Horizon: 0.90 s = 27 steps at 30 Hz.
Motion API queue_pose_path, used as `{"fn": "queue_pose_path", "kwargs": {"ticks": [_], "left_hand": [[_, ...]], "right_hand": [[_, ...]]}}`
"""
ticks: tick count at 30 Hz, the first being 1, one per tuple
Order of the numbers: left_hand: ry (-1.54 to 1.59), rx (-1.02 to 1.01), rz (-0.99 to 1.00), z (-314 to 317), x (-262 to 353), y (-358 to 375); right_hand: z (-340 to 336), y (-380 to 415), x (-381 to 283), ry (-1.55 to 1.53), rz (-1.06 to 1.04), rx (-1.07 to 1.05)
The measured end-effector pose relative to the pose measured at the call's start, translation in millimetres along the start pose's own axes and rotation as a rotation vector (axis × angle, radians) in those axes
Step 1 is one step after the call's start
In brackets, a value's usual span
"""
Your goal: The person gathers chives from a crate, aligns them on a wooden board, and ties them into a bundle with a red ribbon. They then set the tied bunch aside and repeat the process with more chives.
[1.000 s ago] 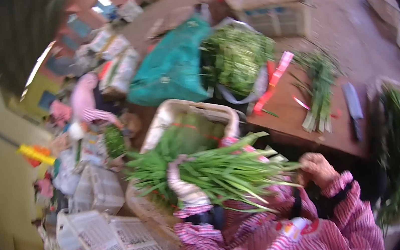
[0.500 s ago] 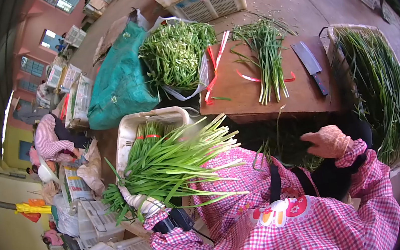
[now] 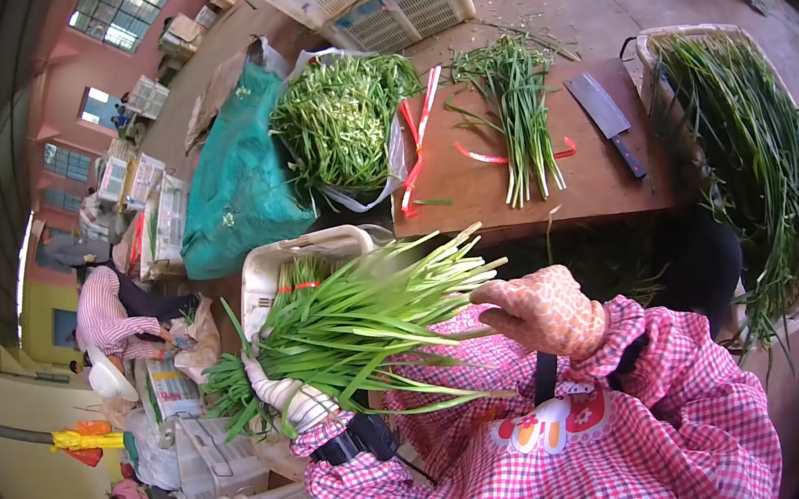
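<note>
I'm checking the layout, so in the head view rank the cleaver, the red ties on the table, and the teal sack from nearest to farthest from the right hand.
From the right hand:
1. Cleaver, up and to the right on the wooden table.
2. Red ties, up and to the left at the table's left edge; close to the cleaver's distance, a narrow call.
3. Teal sack, far left on the floor.

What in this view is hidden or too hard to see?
- Left hand: its fingers are buried under the chive bundle.
- White crate: contents mostly covered by the bundle.
- Right hand: the glove's back hides whether it grips the stalk ends.
- Knife: edge detail too small.
</note>
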<state>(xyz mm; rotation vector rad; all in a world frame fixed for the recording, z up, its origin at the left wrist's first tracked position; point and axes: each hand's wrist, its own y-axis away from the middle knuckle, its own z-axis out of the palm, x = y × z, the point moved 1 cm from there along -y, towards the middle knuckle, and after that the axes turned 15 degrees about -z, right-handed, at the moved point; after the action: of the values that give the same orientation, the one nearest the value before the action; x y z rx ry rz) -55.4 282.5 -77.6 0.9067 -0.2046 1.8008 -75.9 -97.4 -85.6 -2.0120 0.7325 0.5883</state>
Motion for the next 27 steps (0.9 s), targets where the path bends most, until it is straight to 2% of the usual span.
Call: {"fn": "queue_pose_path", "kwargs": {"ticks": [2, 6, 8, 11, 12, 13, 15, 16, 17, 18, 20, 22, 24, 25, 27], "left_hand": [[0.019, -0.024, -0.014, 6.4, -4.2, 1.2], [0.011, -0.051, -0.089, 12.7, -9.6, -2.5], [0.046, -0.086, -0.075, 14.7, -12.9, -5.0], [0.096, -0.113, -0.086, 10.7, -10.1, -14.3], [0.116, -0.107, -0.09, 14.1, -9.6, -16.7], [0.137, -0.009, -0.092, 17.1, -8.5, -17.6], [0.083, 0.039, -0.078, 23.6, -6.2, -16.1], [0.033, 0.087, -0.061, 24.1, -4.6, -15.6], [0.023, -0.007, -0.06, 14.1, -0.1, -24.3], [0.021, -0.006, -0.058, 1.5, 4.1, -29.3], [-0.023, 0.068, -0.051, -1.1, 7.1, -25.0], [-0.023, 0.121, -0.048, -3.7, 10.0, -28.8], [-0.013, 0.25, -0.018, 7.9, 8.0, -22.6], [-0.031, 0.254, -0.01, 3.2, 9.5, -25.5], [-0.032, 0.178, -0.038, -18.3, 17.9, -37.8]], "right_hand": [[9.9, -2.1, 9.1, 0.112, 0.056, -0.137], [21.5, -6.3, 15.9, 0.053, -0.06, 0.005], [15.1, -9.3, 14.7, -0.066, 0.089, -0.028], [9.6, -7.1, 19.4, -0.323, 0.299, 0.096], [8.0, -5.8, 23.6, -0.378, 0.339, 0.058], [6.6, -1.4, 25.5, -0.623, 0.441, 0.074], [-8.6, 4.9, 27.2, -1.012, 0.599, 0.087], [-17.4, 12.1, 29.9, -1.016, 0.634, 0.134], [-26.8, 22.5, 35.4, -1.057, 0.606, 0.16], [-36.2, 33.9, 41.2, -1.099, 0.578, 0.186], [-56.0, 53.3, 44.4, -0.904, 0.628, 0.09], [-71.5, 73.2, 46.2, -0.826, 0.792, 0.021], [-91.3, 85.9, 47.2, -0.198, 0.596, -0.427], [-92.8, 91.7, 48.7, -0.195, 0.6, -0.424], [-90.4, 104.7, 48.7, 0.348, 0.446, -0.833]]}}
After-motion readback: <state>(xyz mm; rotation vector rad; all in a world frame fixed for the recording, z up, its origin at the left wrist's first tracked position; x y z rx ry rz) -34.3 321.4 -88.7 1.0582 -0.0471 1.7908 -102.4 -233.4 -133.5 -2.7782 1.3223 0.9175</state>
